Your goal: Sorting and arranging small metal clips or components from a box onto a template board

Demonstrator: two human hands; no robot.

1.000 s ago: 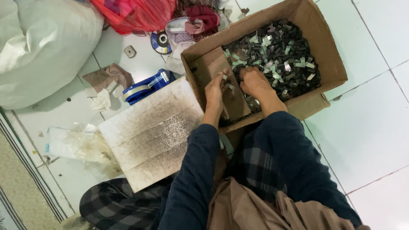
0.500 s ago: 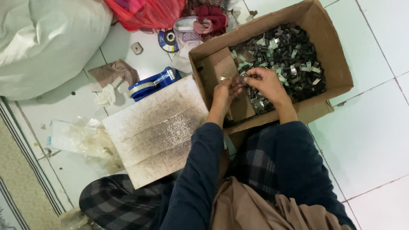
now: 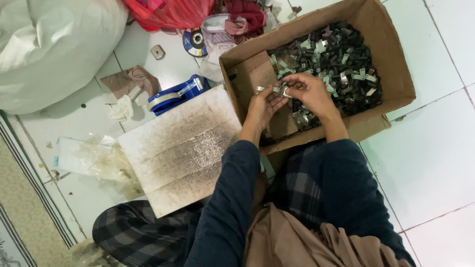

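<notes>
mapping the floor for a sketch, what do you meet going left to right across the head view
white sack → crumpled clear plastic → blue tape dispenser → left hand → right hand → dark small parts → cardboard box wall

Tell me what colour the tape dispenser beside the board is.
Blue, seen in the head view: the tape dispenser.

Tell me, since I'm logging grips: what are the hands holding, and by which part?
Both hands, left hand and right hand, pinch one small metal piece between fingertips above the cardboard box; which part is gripped cannot be told.
</notes>
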